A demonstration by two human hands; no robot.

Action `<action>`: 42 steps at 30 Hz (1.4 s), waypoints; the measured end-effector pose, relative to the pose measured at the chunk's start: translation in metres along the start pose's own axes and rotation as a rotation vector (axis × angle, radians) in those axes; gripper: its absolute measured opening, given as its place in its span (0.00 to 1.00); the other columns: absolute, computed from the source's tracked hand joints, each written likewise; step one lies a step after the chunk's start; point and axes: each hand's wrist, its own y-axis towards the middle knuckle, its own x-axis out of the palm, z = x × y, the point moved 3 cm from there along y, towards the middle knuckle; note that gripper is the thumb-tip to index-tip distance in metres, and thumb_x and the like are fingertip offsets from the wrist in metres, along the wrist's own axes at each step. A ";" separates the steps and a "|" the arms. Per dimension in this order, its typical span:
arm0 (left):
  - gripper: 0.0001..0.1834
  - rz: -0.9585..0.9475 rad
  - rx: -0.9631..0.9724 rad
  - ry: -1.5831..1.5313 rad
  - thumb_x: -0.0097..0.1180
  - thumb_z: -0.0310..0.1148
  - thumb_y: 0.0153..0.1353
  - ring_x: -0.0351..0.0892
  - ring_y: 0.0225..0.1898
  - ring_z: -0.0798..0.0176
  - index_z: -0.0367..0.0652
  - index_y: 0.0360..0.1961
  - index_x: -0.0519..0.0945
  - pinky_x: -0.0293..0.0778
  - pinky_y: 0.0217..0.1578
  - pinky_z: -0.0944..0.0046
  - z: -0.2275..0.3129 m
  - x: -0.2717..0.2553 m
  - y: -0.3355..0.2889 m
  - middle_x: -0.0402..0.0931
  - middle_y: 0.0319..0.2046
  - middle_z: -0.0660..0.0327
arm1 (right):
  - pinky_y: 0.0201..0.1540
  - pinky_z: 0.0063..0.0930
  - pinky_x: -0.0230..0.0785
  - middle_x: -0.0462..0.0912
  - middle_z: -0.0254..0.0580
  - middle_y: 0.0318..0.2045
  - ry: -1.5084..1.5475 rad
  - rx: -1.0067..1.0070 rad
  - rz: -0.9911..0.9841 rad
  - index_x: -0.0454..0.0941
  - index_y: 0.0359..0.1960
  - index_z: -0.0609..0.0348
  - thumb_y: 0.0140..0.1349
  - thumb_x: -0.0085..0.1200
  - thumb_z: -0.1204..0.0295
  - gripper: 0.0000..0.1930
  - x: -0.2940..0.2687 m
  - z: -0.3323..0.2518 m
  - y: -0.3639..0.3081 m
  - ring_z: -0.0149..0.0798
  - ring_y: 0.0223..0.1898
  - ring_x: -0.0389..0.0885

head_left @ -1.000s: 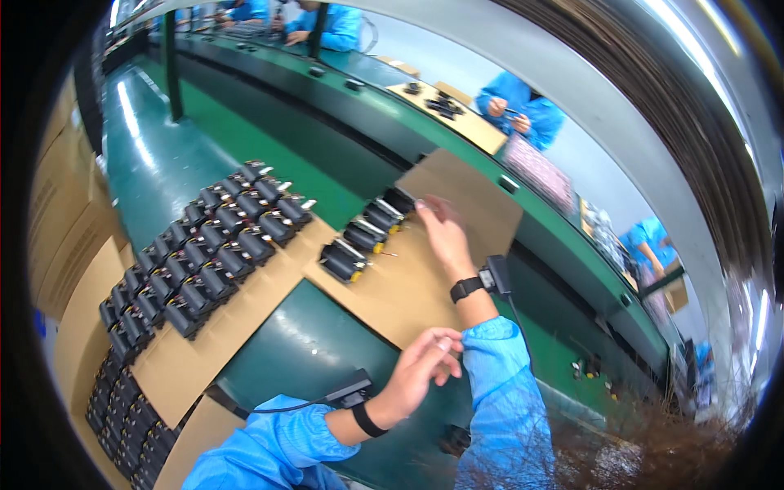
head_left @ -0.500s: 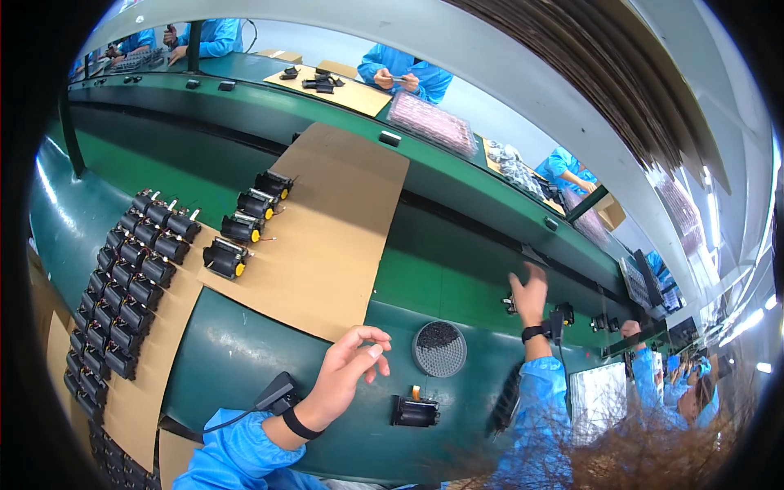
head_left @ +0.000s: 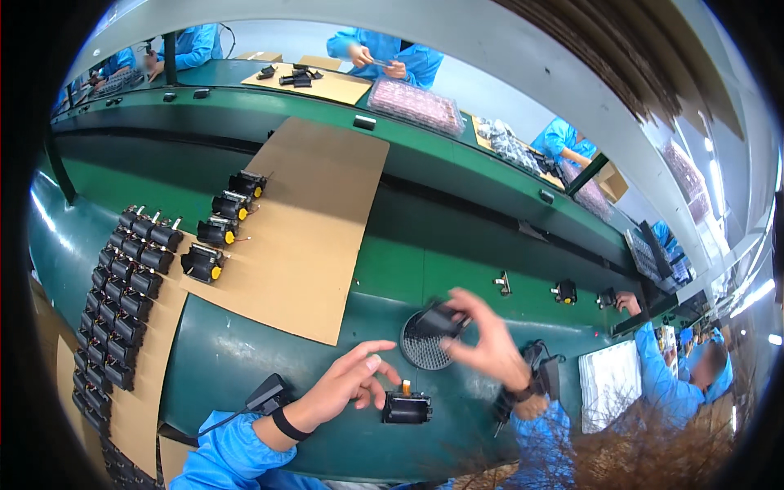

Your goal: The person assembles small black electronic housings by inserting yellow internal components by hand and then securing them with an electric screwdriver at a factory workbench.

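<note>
My right hand (head_left: 490,347) is closed on a black plastic housing (head_left: 437,321), held above the round grey dish (head_left: 426,356) and hiding part of it. The dish has a textured bottom; the small dark pieces in it are largely covered from sight. To its left, my left hand (head_left: 347,382) is open, fingers stretched out and apart, and holds nothing. Its fingertips hover next to another black housing (head_left: 407,410) with an orange tab, lying on the green table. I cannot tell whether they touch it.
Several black assemblies with yellow knobs (head_left: 202,263) line the cardboard sheet (head_left: 327,188). Rows of black units (head_left: 131,298) fill the left. A metal piece (head_left: 502,283) and a knobbed unit (head_left: 563,291) lie on the green strip. At right, a co-worker's hand (head_left: 629,304) touches another unit.
My right hand has come back from the green strip toward the dish, now with a black housing in it. My left hand has lowered slightly toward the housing on the table.
</note>
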 end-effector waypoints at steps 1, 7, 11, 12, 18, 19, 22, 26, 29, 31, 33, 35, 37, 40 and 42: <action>0.22 -0.025 -0.041 -0.076 0.43 0.42 0.79 0.81 0.32 0.66 0.42 0.66 0.66 0.68 0.25 0.74 0.001 0.004 0.000 0.80 0.46 0.56 | 0.59 0.40 0.73 0.75 0.52 0.62 0.005 -0.053 -0.110 0.68 0.67 0.60 0.54 0.71 0.69 0.38 0.009 -0.027 -0.006 0.48 0.53 0.80; 0.26 -0.080 -0.183 -0.189 0.42 0.42 0.80 0.82 0.35 0.67 0.41 0.72 0.59 0.67 0.24 0.74 -0.011 -0.006 -0.004 0.76 0.53 0.56 | 0.66 0.41 0.67 0.74 0.48 0.64 0.269 -0.193 -0.365 0.67 0.68 0.61 0.58 0.69 0.67 0.36 0.026 -0.048 -0.002 0.45 0.64 0.72; 0.25 -0.084 -0.109 -0.165 0.47 0.38 0.79 0.83 0.42 0.66 0.42 0.72 0.62 0.71 0.29 0.73 -0.012 0.000 0.002 0.74 0.56 0.59 | 0.51 0.38 0.76 0.78 0.49 0.53 -0.238 0.204 0.291 0.74 0.58 0.61 0.59 0.67 0.69 0.26 -0.029 0.088 0.000 0.45 0.49 0.82; 0.25 -0.077 -0.104 -0.164 0.47 0.38 0.79 0.83 0.42 0.66 0.42 0.72 0.62 0.71 0.29 0.73 -0.013 0.000 0.001 0.74 0.56 0.59 | 0.49 0.38 0.76 0.78 0.49 0.51 -0.301 0.344 0.357 0.75 0.55 0.61 0.59 0.67 0.68 0.24 -0.034 0.128 -0.003 0.46 0.46 0.82; 0.27 0.020 -0.064 -0.157 0.52 0.33 0.75 0.82 0.47 0.60 0.41 0.72 0.64 0.74 0.38 0.66 -0.017 -0.011 0.007 0.76 0.56 0.59 | 0.43 0.34 0.77 0.83 0.46 0.36 -0.370 0.361 0.391 0.83 0.42 0.62 0.66 0.61 0.70 0.09 -0.055 0.206 -0.016 0.41 0.35 0.83; 0.27 0.034 -0.039 -0.163 0.52 0.33 0.75 0.81 0.48 0.61 0.41 0.71 0.65 0.74 0.39 0.66 -0.013 -0.013 0.006 0.76 0.56 0.59 | 0.41 0.31 0.76 0.84 0.46 0.33 -0.374 0.356 0.406 0.84 0.43 0.63 0.68 0.57 0.73 0.08 -0.056 0.204 -0.012 0.38 0.33 0.84; 0.27 0.056 -0.014 -0.187 0.53 0.32 0.74 0.81 0.48 0.60 0.41 0.71 0.65 0.74 0.40 0.65 -0.010 -0.015 0.006 0.76 0.55 0.59 | 0.42 0.31 0.76 0.84 0.45 0.38 -0.317 0.317 0.418 0.83 0.46 0.64 0.67 0.60 0.70 0.11 -0.060 0.182 -0.007 0.37 0.35 0.84; 0.27 0.050 -0.016 -0.179 0.52 0.32 0.74 0.81 0.49 0.60 0.42 0.71 0.65 0.74 0.40 0.65 -0.011 -0.012 0.006 0.76 0.56 0.59 | 0.43 0.34 0.76 0.80 0.47 0.44 -0.343 0.323 0.264 0.81 0.50 0.59 0.62 0.66 0.64 0.18 -0.037 0.159 0.003 0.42 0.35 0.82; 0.26 0.039 -0.026 -0.167 0.52 0.31 0.74 0.81 0.49 0.60 0.42 0.71 0.65 0.75 0.41 0.65 -0.011 -0.012 0.006 0.76 0.57 0.59 | 0.42 0.35 0.76 0.79 0.45 0.39 -0.415 0.307 0.281 0.80 0.47 0.60 0.62 0.66 0.67 0.15 -0.027 0.152 0.008 0.42 0.35 0.81; 0.26 0.023 -0.007 -0.170 0.51 0.32 0.75 0.82 0.49 0.65 0.43 0.72 0.65 0.74 0.40 0.68 -0.010 -0.012 0.006 0.76 0.54 0.62 | 0.41 0.35 0.75 0.79 0.43 0.35 -0.436 0.327 0.289 0.79 0.44 0.61 0.63 0.64 0.70 0.12 -0.030 0.162 0.012 0.42 0.33 0.81; 0.26 0.032 -0.013 -0.166 0.51 0.32 0.75 0.82 0.49 0.65 0.43 0.72 0.65 0.74 0.40 0.68 -0.011 -0.013 0.005 0.76 0.54 0.62 | 0.39 0.35 0.75 0.79 0.43 0.33 -0.394 0.295 0.312 0.79 0.44 0.62 0.64 0.63 0.72 0.10 -0.033 0.164 0.011 0.42 0.33 0.81; 0.26 0.051 -0.018 -0.167 0.51 0.32 0.75 0.82 0.49 0.65 0.43 0.72 0.64 0.75 0.40 0.68 -0.011 -0.015 0.003 0.75 0.55 0.62 | 0.37 0.32 0.75 0.81 0.42 0.33 -0.262 0.310 0.354 0.79 0.42 0.64 0.65 0.62 0.72 0.09 -0.033 0.165 0.013 0.37 0.32 0.82; 0.27 0.037 -0.035 -0.186 0.51 0.31 0.75 0.81 0.50 0.65 0.43 0.73 0.63 0.75 0.41 0.68 -0.010 -0.012 0.002 0.73 0.58 0.60 | 0.38 0.26 0.78 0.82 0.39 0.38 0.161 0.391 0.361 0.78 0.45 0.66 0.72 0.58 0.68 0.11 -0.039 0.170 0.010 0.30 0.35 0.83; 0.28 0.026 -0.048 -0.200 0.51 0.30 0.75 0.81 0.51 0.65 0.43 0.74 0.62 0.75 0.42 0.69 -0.013 -0.012 0.003 0.72 0.60 0.60 | 0.40 0.24 0.81 0.81 0.38 0.40 0.427 0.420 0.342 0.77 0.48 0.66 0.77 0.52 0.65 0.14 -0.046 0.173 0.007 0.31 0.36 0.84; 0.30 0.034 -0.053 -0.217 0.50 0.28 0.75 0.80 0.54 0.64 0.43 0.75 0.60 0.75 0.42 0.69 -0.012 -0.011 0.003 0.71 0.60 0.59 | 0.41 0.25 0.81 0.81 0.37 0.40 0.402 0.535 0.262 0.77 0.48 0.67 0.77 0.51 0.63 0.16 -0.044 0.178 0.008 0.30 0.37 0.84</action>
